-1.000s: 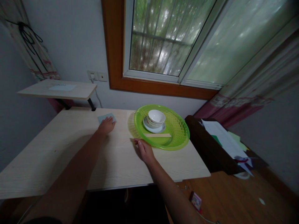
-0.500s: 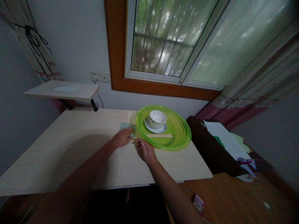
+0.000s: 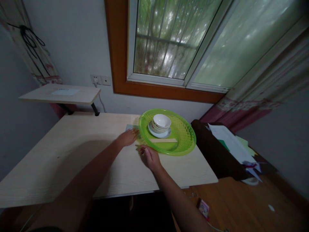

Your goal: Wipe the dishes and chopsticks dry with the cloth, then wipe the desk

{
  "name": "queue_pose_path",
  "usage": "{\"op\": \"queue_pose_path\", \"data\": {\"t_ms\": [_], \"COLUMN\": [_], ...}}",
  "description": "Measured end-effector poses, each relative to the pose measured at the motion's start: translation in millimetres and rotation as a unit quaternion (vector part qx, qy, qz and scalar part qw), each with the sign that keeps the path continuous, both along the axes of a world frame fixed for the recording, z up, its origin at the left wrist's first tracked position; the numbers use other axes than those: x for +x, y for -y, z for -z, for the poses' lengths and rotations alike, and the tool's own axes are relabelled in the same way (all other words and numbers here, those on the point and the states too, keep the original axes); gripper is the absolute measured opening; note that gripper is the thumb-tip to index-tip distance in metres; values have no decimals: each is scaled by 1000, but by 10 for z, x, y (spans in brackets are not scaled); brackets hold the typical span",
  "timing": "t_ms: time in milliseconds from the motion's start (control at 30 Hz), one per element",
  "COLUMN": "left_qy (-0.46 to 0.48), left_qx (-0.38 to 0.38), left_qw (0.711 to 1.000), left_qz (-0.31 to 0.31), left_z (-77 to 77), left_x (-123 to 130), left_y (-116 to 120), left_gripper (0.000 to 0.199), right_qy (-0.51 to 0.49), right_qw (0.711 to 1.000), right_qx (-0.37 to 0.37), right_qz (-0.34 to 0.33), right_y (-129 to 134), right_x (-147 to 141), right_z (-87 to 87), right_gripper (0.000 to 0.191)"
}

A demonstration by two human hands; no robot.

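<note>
My left hand (image 3: 128, 137) lies flat with fingers stretched over a pale blue-green cloth or sheet (image 3: 131, 127), which it partly covers. Close by on the right, my right hand (image 3: 149, 157) rests at the near left rim of a green plastic basket (image 3: 187, 146). Its fingers are curled in, and whether they pinch anything is too small to tell. Inside the basket, white bowls (image 3: 162, 121) are stacked on a white plate (image 3: 152, 131). A few light wooden chopsticks (image 3: 164, 140) lie in front of the plate.
The basket stands on a pale wooden table (image 3: 79, 167), near its right end. A small raised shelf (image 3: 84, 96) stands at the back left. Beyond the right edge is a dark brown piece of furniture (image 3: 214, 151) with papers (image 3: 228, 141) on it. A window (image 3: 166, 48) is behind.
My left hand has shifted slightly forward over the cloth. My right hand's fingers look a little more curled. The whole view has moved slightly; the basket and dishes stay in place.
</note>
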State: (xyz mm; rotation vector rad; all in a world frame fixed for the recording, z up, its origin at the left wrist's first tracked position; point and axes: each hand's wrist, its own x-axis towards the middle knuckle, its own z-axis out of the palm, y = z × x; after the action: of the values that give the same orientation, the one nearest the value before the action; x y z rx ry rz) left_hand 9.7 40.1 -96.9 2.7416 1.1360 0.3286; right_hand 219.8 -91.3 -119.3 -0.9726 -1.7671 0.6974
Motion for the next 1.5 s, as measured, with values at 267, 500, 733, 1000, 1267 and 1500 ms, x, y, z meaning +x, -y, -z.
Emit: {"op": "queue_pose_path", "data": {"t_ms": [267,500,733,1000,1267,1500], "left_qy": [-52,-19,-22,1,-19,-31], "left_qx": [-50,-43,-62,-53,-55,-74], "left_qw": [981,985,997,998,987,979], "left_qz": [-180,-168,-33,45,-147,-189], "left_z": [243,347,355,211,185,304], "left_x": [-922,-1650,-1208,-299,-1083,-1876], "left_y": [-199,473,1381,1276,526,967], "left_gripper": [63,67,61,58,60,69], "right_qy": [0,-14,-12,10,2,-6], "right_qw": [1000,1000,1000,1000,1000,1000], "right_qx": [-8,-5,7,21,-5,-6], "right_qz": [0,7,13,7,4,0], "right_y": [-10,4,0,3,27,22], "right_x": [-6,-28,-27,1,-7,-11], "right_z": [16,-12,22,26,-29,-30], "right_gripper": [45,47,47,45,48,46]}}
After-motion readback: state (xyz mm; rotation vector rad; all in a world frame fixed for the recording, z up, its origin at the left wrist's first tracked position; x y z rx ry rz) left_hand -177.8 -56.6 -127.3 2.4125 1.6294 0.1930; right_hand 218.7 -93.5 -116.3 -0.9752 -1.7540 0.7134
